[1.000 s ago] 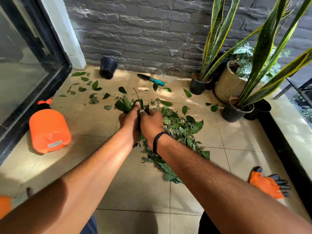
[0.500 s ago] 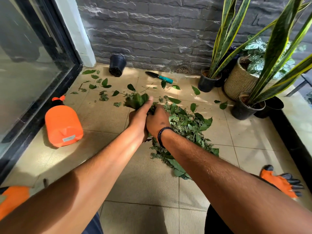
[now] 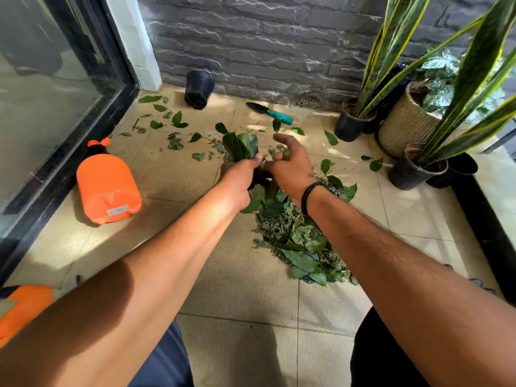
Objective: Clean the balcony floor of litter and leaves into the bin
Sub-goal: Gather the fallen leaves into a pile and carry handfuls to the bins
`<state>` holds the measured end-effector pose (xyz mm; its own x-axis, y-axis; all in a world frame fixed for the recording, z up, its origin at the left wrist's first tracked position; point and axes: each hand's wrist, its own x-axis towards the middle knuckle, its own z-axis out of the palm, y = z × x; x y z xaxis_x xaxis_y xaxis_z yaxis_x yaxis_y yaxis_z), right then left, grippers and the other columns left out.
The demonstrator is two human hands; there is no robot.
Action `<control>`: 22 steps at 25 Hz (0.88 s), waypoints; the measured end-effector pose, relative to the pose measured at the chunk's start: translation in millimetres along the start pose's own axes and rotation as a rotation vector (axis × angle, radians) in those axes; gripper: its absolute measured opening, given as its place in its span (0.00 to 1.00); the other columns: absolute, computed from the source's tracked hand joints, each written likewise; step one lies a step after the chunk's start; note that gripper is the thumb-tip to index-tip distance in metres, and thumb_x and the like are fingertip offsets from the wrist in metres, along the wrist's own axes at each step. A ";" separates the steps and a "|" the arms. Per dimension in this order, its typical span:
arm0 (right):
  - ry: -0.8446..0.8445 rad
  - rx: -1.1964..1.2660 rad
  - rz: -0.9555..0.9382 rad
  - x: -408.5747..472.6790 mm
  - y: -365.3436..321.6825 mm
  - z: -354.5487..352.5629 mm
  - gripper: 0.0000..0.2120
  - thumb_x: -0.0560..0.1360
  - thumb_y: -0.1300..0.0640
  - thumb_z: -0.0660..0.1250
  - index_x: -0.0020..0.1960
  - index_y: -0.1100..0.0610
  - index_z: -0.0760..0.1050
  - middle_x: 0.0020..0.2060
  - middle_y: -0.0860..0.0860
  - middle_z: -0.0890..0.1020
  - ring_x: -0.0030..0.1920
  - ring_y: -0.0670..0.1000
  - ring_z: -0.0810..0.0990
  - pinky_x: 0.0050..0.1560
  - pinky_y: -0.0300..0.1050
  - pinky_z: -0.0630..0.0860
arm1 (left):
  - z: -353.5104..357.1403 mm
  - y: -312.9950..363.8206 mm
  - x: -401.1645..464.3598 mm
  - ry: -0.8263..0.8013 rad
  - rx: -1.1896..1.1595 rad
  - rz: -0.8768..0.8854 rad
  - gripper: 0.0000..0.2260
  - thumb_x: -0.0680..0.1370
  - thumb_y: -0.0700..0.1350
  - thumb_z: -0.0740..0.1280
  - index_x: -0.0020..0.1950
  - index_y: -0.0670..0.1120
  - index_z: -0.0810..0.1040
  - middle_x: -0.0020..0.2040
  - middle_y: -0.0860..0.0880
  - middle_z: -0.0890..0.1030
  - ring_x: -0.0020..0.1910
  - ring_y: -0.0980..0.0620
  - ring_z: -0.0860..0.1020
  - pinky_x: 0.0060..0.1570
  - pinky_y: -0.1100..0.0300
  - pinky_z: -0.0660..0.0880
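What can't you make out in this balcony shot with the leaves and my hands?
- Bin: none shows in the head view.
- Left hand grip: its fingers are behind the leaf bunch.
- Orange object: cut off by the left edge.
- Leaf pile: its right side lies under the right forearm.
- Sprayer label: too small to read.

The tiled floor [image 3: 156, 174] carries a leaf pile [image 3: 301, 241], scattered leaves [image 3: 178, 120], an orange sprayer bottle [image 3: 107, 185], a trowel [image 3: 269, 109] and plant pots [image 3: 413, 170].

An orange object [image 3: 19, 311] is cut off at the left edge, unidentifiable.
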<state>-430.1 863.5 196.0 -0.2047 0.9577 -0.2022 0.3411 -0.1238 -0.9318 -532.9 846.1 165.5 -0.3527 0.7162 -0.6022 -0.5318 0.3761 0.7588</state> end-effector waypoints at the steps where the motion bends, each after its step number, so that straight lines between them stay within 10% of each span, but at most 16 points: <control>1: 0.015 0.037 0.018 0.4 -0.9 -6.6 0.30 0.73 0.69 0.68 0.73 0.54 0.67 0.44 0.55 0.77 0.44 0.53 0.78 0.43 0.44 0.81 | 0.6 1.0 1.9 0.020 -0.005 -0.012 0.14 0.76 0.46 0.74 0.59 0.43 0.80 0.51 0.38 0.85 0.47 0.37 0.85 0.44 0.38 0.82; 8: 0.210 0.033 0.081 10.1 5.3 -34.8 0.22 0.78 0.63 0.66 0.71 0.54 0.70 0.52 0.52 0.81 0.41 0.46 0.78 0.39 0.41 0.77 | 2.9 -2.8 18.6 0.113 -0.073 -0.022 0.07 0.78 0.46 0.71 0.54 0.48 0.76 0.55 0.40 0.83 0.52 0.36 0.82 0.51 0.33 0.80; 14: 0.220 -0.033 0.045 7.7 10.9 -32.2 0.20 0.78 0.56 0.67 0.69 0.53 0.71 0.60 0.53 0.79 0.56 0.51 0.79 0.59 0.50 0.78 | 4.8 4.4 -3.7 0.152 -0.076 0.012 0.12 0.77 0.50 0.68 0.57 0.46 0.75 0.52 0.43 0.83 0.48 0.42 0.83 0.48 0.41 0.83; 22: 0.041 -0.100 -0.015 0.9 15.9 -9.9 0.15 0.82 0.54 0.63 0.68 0.54 0.74 0.56 0.53 0.82 0.43 0.45 0.79 0.41 0.42 0.75 | 7.4 6.9 -22.2 0.124 -0.035 0.027 0.12 0.75 0.46 0.67 0.57 0.43 0.78 0.52 0.41 0.85 0.47 0.42 0.84 0.49 0.43 0.82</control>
<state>-415.8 865.0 184.0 -0.1738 0.9692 -0.1743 0.4289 -0.0849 -0.8994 -523.1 837.2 186.0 -0.4587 0.6463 -0.6098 -0.5469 0.3355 0.7670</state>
